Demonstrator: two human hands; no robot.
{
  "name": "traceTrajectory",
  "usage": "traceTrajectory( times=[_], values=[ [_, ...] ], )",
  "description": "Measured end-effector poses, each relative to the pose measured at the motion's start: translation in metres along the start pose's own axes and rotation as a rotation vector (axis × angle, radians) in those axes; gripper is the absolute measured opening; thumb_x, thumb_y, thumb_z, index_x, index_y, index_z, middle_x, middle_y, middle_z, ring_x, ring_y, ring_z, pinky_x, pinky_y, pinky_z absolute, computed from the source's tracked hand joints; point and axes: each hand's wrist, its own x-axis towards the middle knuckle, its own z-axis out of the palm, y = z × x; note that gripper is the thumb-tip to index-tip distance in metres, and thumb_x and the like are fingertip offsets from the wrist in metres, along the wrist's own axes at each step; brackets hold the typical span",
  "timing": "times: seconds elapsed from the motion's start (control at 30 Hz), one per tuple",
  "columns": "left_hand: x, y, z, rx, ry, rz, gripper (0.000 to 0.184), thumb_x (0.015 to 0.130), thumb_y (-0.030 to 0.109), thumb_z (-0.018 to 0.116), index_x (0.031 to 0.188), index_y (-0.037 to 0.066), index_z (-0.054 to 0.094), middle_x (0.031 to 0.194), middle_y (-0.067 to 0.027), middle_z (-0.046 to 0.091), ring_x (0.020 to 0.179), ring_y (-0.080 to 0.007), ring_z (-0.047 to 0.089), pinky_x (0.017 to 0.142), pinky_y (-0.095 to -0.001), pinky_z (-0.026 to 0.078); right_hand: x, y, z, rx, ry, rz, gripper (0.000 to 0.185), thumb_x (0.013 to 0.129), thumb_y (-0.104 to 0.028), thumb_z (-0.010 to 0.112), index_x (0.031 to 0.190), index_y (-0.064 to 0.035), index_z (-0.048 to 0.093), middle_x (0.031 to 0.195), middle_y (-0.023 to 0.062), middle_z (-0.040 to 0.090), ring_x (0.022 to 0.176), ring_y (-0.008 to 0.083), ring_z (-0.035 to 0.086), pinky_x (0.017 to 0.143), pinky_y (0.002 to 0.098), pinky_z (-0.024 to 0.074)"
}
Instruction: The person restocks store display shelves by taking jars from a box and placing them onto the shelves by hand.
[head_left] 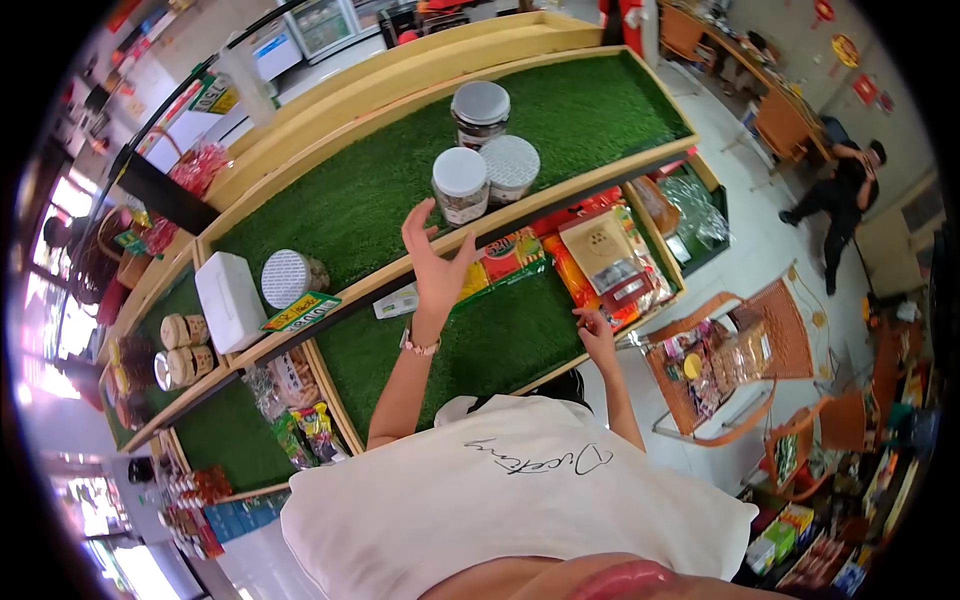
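My left hand (437, 262) is raised over the front edge of the upper shelf, its fingers spread and nothing in them. Just beyond its fingertips stands a jar with a white lid (461, 184). Close against that one is a second jar with a patterned lid (511, 168), and a third jar (481, 112) is behind them. Lower down, my right hand (597, 336) is at the front of the lower tray, fingers apart, beside orange and red food packets (573, 278). On those packets lies a brown pouch (603, 255). Whether the right fingertips touch a packet I cannot tell.
Green artificial turf (365, 212) lines the wooden-edged shelves. A white box (232, 300), another jar (290, 279) and a price sign (301, 312) stand at left. To the right are a woven chair (783, 325) bearing packets and a person in dark clothes (845, 205) farther off.
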Motion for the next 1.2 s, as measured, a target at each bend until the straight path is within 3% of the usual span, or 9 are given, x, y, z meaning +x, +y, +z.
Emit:
traceTrajectory(
  times=[0.13,0.3,0.47,0.6,0.73,0.83,0.93,1.07,1.2],
  values=[
    [0.034,-0.009,0.014,0.021,0.018,-0.097,0.089,0.072,0.017,0.081,0.142,0.007,0.027,0.138,-0.0147,0.038,0.127,-0.0277,0.040,0.101,-0.0425,0.039,0.068,-0.027,0.013,0.013,-0.175,-0.112,0.042,0.072,0.011,0.051,0.108,-0.0064,0.062,0.084,-0.0009,0.052,0.063,0.0043,0.044,0.057,0.0182,0.0365],
    [0.058,-0.030,0.034,-0.214,-0.082,-0.244,0.110,0.060,0.017,0.089,0.146,0.005,0.021,0.137,-0.0147,0.042,0.127,-0.0243,0.043,0.106,-0.0384,0.034,0.135,-0.072,0.019,0.084,-0.431,-0.167,0.036,0.079,0.012,0.049,0.109,-0.0056,0.059,0.090,-0.0005,0.054,0.077,0.0056,0.052,0.070,0.0195,0.0423],
    [0.058,-0.055,0.049,-0.135,-0.031,-0.282,0.104,0.052,0.019,0.092,0.136,0.005,0.033,0.130,-0.0118,0.049,0.120,-0.0219,0.049,0.103,-0.0367,0.040,0.172,-0.087,0.015,0.130,-0.516,-0.263,0.029,0.079,0.006,0.055,0.104,-0.0049,0.063,0.086,0.0012,0.061,0.077,0.0091,0.056,0.068,0.0228,0.0445],
    [0.035,-0.055,0.049,0.072,0.431,-0.312,0.093,0.055,0.019,0.091,0.130,0.000,0.039,0.125,-0.0142,0.052,0.113,-0.0223,0.053,0.098,-0.0373,0.044,0.178,-0.088,0.002,0.216,-0.692,-0.148,0.029,0.079,0.007,0.054,0.104,-0.0035,0.063,0.086,0.0019,0.061,0.078,0.0098,0.056,0.071,0.0234,0.0448],
    [0.017,0.032,0.015,-0.134,0.988,-0.233,0.079,0.065,0.007,0.085,0.130,-0.003,0.041,0.122,-0.0114,0.053,0.113,-0.0222,0.053,0.098,-0.0369,0.045,0.177,-0.101,0.007,0.308,-0.934,-0.125,0.029,0.079,0.010,0.052,0.104,-0.0024,0.063,0.088,0.0021,0.061,0.079,0.0101,0.055,0.074,0.0231,0.0444],
    [-0.050,0.062,-0.010,0.120,1.115,-0.248,0.082,0.058,0.010,0.089,0.127,-0.001,0.046,0.118,-0.0091,0.056,0.109,-0.0200,0.055,0.096,-0.0353,0.045,0.174,-0.121,0.017,0.227,-1.144,-0.175,0.030,0.079,0.011,0.053,0.104,-0.0025,0.063,0.088,0.0021,0.061,0.079,0.0101,0.055,0.074,0.0228,0.0443],
    [-0.129,0.112,-0.018,0.118,1.027,-0.345,0.099,0.052,0.018,0.093,0.133,0.003,0.038,0.124,-0.0085,0.053,0.113,-0.0205,0.052,0.097,-0.0364,0.043,0.158,-0.150,0.033,0.194,-1.304,-0.351,0.030,0.078,0.011,0.054,0.104,-0.0024,0.063,0.088,0.0028,0.062,0.078,0.0100,0.055,0.073,0.0228,0.0443],
    [-0.199,0.202,0.002,0.357,0.900,-0.409,0.101,0.050,0.020,0.093,0.132,0.004,0.036,0.123,-0.0091,0.049,0.115,-0.0204,0.051,0.098,-0.0370,0.042,0.097,-0.183,0.057,0.170,-1.527,-0.435,0.037,0.076,0.001,0.066,0.112,-0.0047,0.060,0.095,0.0046,0.064,0.082,0.0127,0.057,0.077,0.0264,0.0467],
    [-0.280,0.256,0.032,0.343,0.981,-0.715,0.101,0.052,0.020,0.093,0.133,0.003,0.034,0.125,-0.0102,0.048,0.118,-0.0201,0.048,0.099,-0.0374,0.041,-0.006,-0.185,0.073,0.223,-2.003,-0.485,0.081,0.067,-0.015,0.083,0.136,-0.0079,0.040,0.132,0.0106,0.046,0.119,0.0226,0.047,0.097,0.0378,0.0422]
  ],
)
